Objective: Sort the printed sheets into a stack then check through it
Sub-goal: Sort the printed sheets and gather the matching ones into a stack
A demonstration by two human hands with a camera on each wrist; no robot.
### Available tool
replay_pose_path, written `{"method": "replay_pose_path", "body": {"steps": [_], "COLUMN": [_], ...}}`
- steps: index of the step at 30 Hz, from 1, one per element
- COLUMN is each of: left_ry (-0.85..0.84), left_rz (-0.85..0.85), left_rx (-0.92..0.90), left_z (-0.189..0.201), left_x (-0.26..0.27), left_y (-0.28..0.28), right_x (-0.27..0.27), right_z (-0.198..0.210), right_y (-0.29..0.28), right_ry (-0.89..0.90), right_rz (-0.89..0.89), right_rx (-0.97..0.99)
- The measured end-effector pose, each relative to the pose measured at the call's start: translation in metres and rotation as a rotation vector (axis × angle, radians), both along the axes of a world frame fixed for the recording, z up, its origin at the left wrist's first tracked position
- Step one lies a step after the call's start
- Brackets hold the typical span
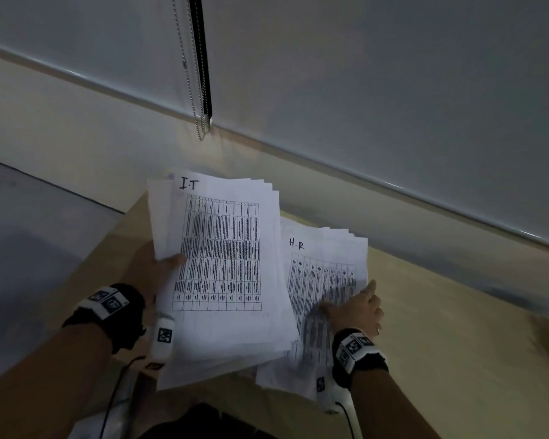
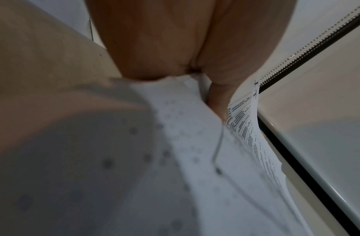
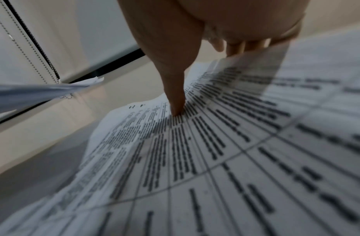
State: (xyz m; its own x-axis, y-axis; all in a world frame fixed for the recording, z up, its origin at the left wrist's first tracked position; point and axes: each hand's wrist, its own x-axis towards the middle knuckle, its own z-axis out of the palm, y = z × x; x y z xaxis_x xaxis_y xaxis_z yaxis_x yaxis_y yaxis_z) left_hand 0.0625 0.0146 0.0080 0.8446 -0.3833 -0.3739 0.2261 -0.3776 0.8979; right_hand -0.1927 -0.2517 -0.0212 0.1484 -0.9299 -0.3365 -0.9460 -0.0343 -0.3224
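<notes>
Two uneven stacks of white sheets printed with black tables: the left stack (image 1: pixel 222 264), hand-marked "I.T" at its far edge, is raised and tilted, its right edge overlapping the right stack (image 1: pixel 325 280), marked "H.R", which lies flat on the bench (image 1: pixel 441 327).

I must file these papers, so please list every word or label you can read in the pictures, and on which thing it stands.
"I.T" – handwritten at the top of the pile held by the left hand.
"H.R" – handwritten at the top of the pile on the table, under the right hand.
Printed tables on both: too small and blurred to read.
Wristband markers: patterns only, no words.
</notes>
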Motion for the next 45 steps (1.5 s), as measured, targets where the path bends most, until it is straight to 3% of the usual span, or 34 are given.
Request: {"method": "replay_pose_path", "body": {"steps": [9,13,16,19,23,25,27,32,41,45], "left_ry": [0.012,0.028,0.045,0.053,0.038,0.056,0.070,0.030,0.025,-0.001], "left_rz": [0.040,0.052,0.060,0.066,0.081,0.093,0.084,0.005,-0.001,-0.081], "left_rx": [-0.036,-0.066,-0.096,-0.115,-0.100,-0.094,-0.083,-0.024,0.103,0.090], "left_z": [0.004,0.008,0.011,0.008,0.005,0.004,0.004,0.005,-0.019,-0.021], "left_x": [0.007,0.007,0.005,0.005,0.003,0.002,0.003,0.000,-0.006,-0.015], "left_y": [0.031,0.038,0.037,0.038,0.035,0.033,0.033,0.031,0.015,-0.002], "right_x": [-0.003,-0.012,-0.011,-0.008,-0.006,-0.003,-0.003,-0.012,-0.018,-0.005], "right_z": [0.002,0.008,0.007,0.004,0.003,0.006,0.012,0.057,0.191,0.202], "right_y": [0.003,-0.003,-0.002,0.006,0.018,0.020,0.017,-0.003,-0.043,-0.048], "right_ry": [-0.150,0.030,0.058,-0.052,-0.228,-0.263,-0.233,-0.300,-0.582,-0.666], "right_rz": [-0.137,-0.088,-0.039,0.034,-0.015,-0.087,-0.050,0.131,0.246,0.261], "right_rx": [0.220,0.062,0.043,0.007,-0.025,0.012,0.052,0.027,-0.343,-0.303]}}
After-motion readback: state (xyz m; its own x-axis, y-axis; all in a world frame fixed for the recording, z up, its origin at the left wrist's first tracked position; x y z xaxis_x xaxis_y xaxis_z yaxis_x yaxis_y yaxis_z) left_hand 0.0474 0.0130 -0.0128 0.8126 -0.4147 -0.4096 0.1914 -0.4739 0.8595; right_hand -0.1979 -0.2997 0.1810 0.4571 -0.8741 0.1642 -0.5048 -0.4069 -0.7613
